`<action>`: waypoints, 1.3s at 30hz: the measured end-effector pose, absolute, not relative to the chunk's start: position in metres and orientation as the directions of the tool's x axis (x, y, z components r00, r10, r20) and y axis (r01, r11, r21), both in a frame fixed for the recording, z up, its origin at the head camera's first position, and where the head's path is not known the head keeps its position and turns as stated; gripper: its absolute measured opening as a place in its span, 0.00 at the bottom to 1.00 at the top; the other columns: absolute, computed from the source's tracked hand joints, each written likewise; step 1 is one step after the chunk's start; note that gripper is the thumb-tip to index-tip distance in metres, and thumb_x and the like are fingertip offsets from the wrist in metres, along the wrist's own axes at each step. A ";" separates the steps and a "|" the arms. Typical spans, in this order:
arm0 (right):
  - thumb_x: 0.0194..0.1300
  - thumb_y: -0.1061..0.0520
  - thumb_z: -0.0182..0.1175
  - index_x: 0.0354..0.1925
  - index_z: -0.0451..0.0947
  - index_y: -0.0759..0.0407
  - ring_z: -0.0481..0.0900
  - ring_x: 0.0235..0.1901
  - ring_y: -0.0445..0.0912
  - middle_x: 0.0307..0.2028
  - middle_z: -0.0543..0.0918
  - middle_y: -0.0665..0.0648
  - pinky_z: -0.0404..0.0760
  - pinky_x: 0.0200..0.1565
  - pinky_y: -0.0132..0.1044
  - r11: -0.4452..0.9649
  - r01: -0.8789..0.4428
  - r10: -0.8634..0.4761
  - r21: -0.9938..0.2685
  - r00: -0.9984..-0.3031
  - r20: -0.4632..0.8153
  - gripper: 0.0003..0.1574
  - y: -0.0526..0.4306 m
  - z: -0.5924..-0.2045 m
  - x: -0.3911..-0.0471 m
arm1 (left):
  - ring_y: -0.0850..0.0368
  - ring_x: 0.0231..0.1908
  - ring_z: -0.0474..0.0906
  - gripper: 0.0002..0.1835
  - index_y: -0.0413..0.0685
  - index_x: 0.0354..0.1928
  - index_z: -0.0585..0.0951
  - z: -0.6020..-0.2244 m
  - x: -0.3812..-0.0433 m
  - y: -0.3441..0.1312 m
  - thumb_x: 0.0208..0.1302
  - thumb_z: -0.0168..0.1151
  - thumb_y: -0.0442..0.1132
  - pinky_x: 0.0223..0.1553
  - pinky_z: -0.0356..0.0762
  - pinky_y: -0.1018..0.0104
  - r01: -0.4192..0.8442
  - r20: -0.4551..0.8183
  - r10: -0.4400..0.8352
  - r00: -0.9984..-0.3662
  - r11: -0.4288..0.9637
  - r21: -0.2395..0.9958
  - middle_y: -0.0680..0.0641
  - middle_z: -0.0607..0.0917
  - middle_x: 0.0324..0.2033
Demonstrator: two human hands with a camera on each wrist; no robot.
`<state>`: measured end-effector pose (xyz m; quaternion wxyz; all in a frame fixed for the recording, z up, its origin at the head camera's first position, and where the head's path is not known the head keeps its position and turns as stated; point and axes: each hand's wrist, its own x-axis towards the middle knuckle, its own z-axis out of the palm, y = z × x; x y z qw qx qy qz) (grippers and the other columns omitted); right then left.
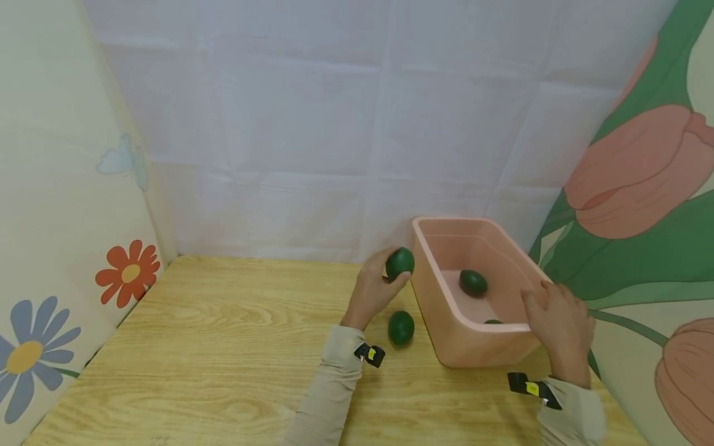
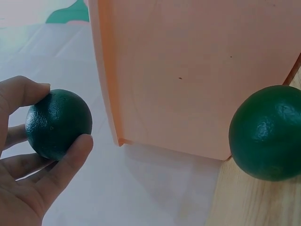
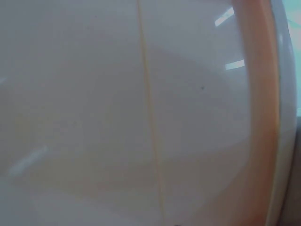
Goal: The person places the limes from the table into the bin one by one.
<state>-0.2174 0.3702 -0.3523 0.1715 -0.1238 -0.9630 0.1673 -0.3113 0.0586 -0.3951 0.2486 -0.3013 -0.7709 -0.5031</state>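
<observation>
Just left of the pink bin (image 1: 480, 349), the left hand (image 1: 370, 287) had its grip closed round a green fruit (image 1: 401, 262) — something round wanted bracing from opposing sides. The right hand (image 1: 564, 329) rested on the bin's near-right corner, likely steadying it — how curled, I couldn't tell.

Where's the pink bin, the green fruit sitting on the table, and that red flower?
Pink bin (image 1: 480, 349): head view, on its near outside wall.
Green fruit (image 1: 401, 328): head view, on the middle of its upper side.
Red flower (image 1: 131, 273): head view, on its yellow centre.
</observation>
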 end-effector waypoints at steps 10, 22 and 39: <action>0.77 0.35 0.38 0.70 0.59 0.72 0.57 0.58 0.81 0.65 0.61 0.81 0.58 0.49 0.75 0.910 0.188 0.302 -0.370 -0.912 0.279 0.45 0.372 -0.353 -0.218 | 0.47 0.49 0.81 0.29 0.37 0.65 0.73 -0.392 -0.309 0.059 0.66 0.68 0.39 0.34 0.81 0.75 0.726 0.699 0.207 -0.684 0.288 0.625 0.37 0.78 0.59; 0.77 0.35 0.38 0.70 0.59 0.72 0.57 0.58 0.81 0.65 0.61 0.81 0.58 0.49 0.75 0.912 0.183 0.296 -0.367 -0.914 0.278 0.46 0.371 -0.351 -0.219 | 0.47 0.52 0.80 0.29 0.38 0.66 0.72 -0.388 -0.308 0.059 0.66 0.68 0.40 0.36 0.80 0.76 0.745 0.719 0.212 -0.662 0.288 0.601 0.38 0.77 0.60; 0.77 0.35 0.37 0.69 0.60 0.73 0.59 0.57 0.81 0.64 0.61 0.81 0.59 0.48 0.75 0.920 0.182 0.288 -0.346 -0.914 0.285 0.46 0.372 -0.352 -0.217 | 0.49 0.50 0.80 0.29 0.40 0.66 0.73 -0.385 -0.297 0.072 0.66 0.68 0.39 0.36 0.80 0.77 0.771 0.737 0.231 -0.635 0.235 0.591 0.39 0.78 0.60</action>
